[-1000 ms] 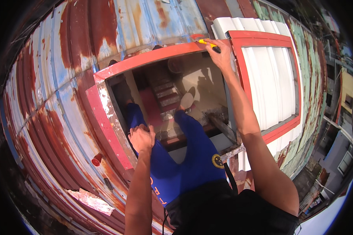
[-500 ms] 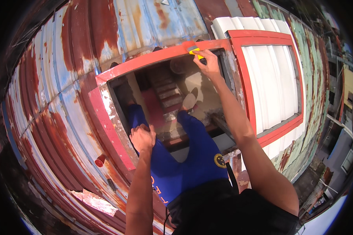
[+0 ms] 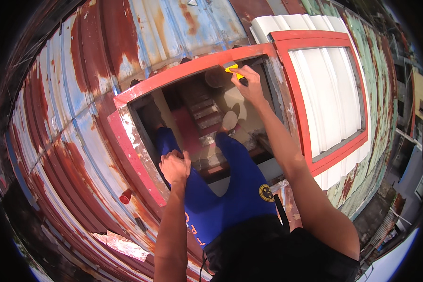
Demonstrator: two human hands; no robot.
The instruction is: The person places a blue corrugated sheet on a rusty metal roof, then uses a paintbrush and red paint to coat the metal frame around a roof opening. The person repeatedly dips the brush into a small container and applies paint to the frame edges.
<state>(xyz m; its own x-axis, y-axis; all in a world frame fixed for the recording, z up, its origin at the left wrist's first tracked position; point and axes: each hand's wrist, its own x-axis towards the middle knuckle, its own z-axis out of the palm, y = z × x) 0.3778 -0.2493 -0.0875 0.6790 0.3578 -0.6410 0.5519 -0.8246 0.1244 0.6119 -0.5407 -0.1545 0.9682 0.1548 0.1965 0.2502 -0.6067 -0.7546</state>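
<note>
In the head view, the yellow-and-black paintbrush point(image 3: 231, 68) is now sitting nearer the inner edge of the red frame point(image 3: 199, 61), near 12 o'clock. The right hand point(image 3: 252, 85) is pinching its handle, fingers narrowly bent. Toward 8 o'clock, the left hand point(image 3: 175, 167) is resting on the blue trousers point(image 3: 221, 207), fingers loosely curling; whether they are gripping cloth, I cannot tell.

This is an outdoor rooftop in a built-up area: rusted, ridged metal sheets point(image 3: 110, 40) surround a red-framed hatch point(image 3: 192, 64), what look like steps point(image 3: 206, 113) show in the shade below, and neighbouring buildings point(image 3: 420, 89) stand beyond the roof's edge.
</note>
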